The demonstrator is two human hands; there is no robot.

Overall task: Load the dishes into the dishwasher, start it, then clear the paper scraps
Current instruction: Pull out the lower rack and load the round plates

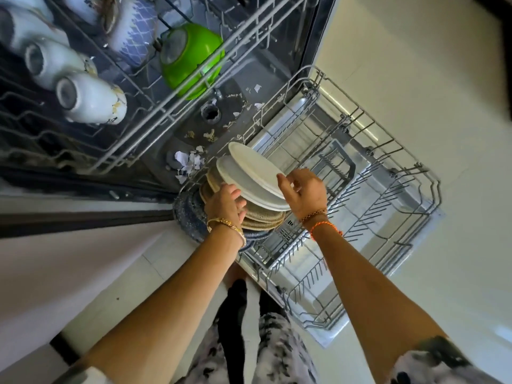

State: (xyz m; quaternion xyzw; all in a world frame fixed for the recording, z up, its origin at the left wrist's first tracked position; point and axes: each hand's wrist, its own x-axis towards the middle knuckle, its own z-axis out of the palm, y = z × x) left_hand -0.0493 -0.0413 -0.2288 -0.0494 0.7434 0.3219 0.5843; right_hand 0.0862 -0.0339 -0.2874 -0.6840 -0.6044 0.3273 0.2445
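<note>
The lower dishwasher rack point(388, 206) is pulled out over the open door. At its left end stand several plates on edge: two white plates point(249, 170), tan plates point(263, 217) behind them and a blue speckled plate point(188, 214) at the outside. My left hand point(224, 203) holds the tan plates from the left side. My right hand point(304, 192) pinches the rim of the foremost white plate with thumb and curled fingers. Paper scraps point(191, 162) lie on the dishwasher tub floor near the drain.
The upper rack point(171, 106) carries a green bowl point(191, 59), white cups point(88, 98) and a patterned bowl point(135, 37). Most of the lower rack to the right holds nothing. Pale floor tiles point(443, 106) lie around the door. My legs are below.
</note>
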